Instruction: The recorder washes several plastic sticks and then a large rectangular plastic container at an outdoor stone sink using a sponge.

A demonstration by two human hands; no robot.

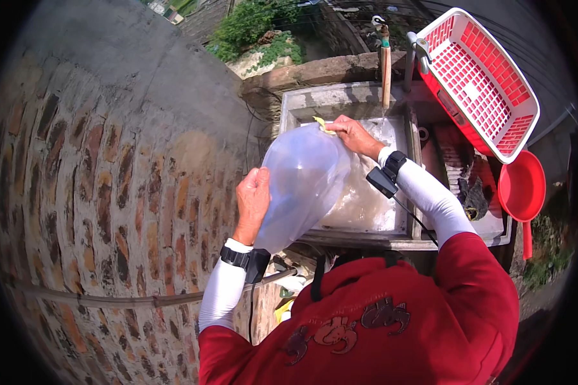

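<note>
A translucent, bluish plastic container (301,178) is held tilted over the left basin of a concrete sink (361,236). My left hand (253,202) grips its near left side, thumb up. At the far edge, my right hand (354,137) pinches a small yellow cloth or sponge (322,126) against the container. Cloudy water (361,202) covers part of the basin floor below. Behind my right hand, water runs from an upright pipe tap (386,72) into the sink. My fingers behind the container are hidden.
A red and white plastic basket (477,91) stands tilted at the sink's right. Beside it hangs a red dipper (522,187). The right basin holds a dark cloth or scrubber (474,197). A brick wall (125,202) rises close on my left, with a pipe (139,301) along it.
</note>
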